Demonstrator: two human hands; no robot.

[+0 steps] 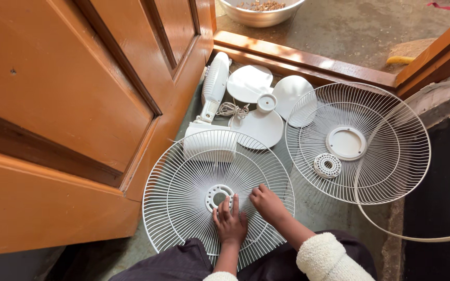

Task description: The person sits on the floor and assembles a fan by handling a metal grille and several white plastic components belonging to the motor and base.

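Wire fan guard (183,192) lies under both hands, left (230,221) and right (267,203), fingers resting flat, gripping nothing.

This is a home, at the doorway between a room and an outdoor yard. Left of the hands stands a brown wooden door (79,104) with panels, opened inward. Beyond the hands, a wooden threshold (298,60) crosses the floor, and behind it there is rough concrete ground (350,26) in sunlight. A metal bowl (259,13) with some food in it stands on that ground. Parts of a household fan lie on the floor (316,208) around the hands, beside a dark mat (438,177) on the right.
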